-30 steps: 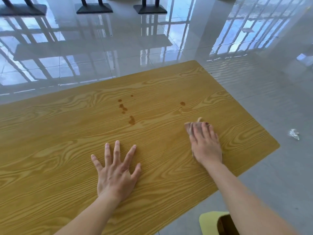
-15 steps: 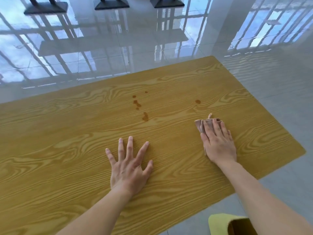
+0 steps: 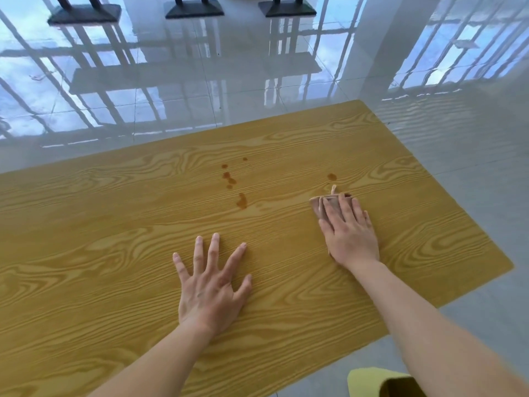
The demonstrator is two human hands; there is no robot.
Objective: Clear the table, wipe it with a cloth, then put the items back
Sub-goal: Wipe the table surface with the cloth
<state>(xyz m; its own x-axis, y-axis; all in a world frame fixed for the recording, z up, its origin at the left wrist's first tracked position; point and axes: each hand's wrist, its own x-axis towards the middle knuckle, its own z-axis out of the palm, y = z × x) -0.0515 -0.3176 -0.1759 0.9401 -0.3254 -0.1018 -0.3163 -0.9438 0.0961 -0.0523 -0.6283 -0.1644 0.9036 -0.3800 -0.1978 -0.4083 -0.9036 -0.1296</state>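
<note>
The wood-grain table (image 3: 100,253) carries several brown stains (image 3: 241,201) near its middle and one more stain (image 3: 331,176) farther right. My right hand (image 3: 350,233) lies flat on a folded pinkish-brown cloth (image 3: 320,204), pressing it to the tabletop just below the right stain; only the cloth's far edge shows past my fingers. My left hand (image 3: 211,285) rests flat on the bare wood with fingers spread, holding nothing, below the middle stains.
Glossy tiled floor (image 3: 257,96) surrounds the table and mirrors window bars. Three dark furniture bases (image 3: 194,10) stand at the far top. A yellow slipper (image 3: 378,385) shows at the bottom right beside the table's near edge.
The view has shifted so the table sits more to the right in frame. Both hands keep the same places on the table, the right one still pressing the cloth.
</note>
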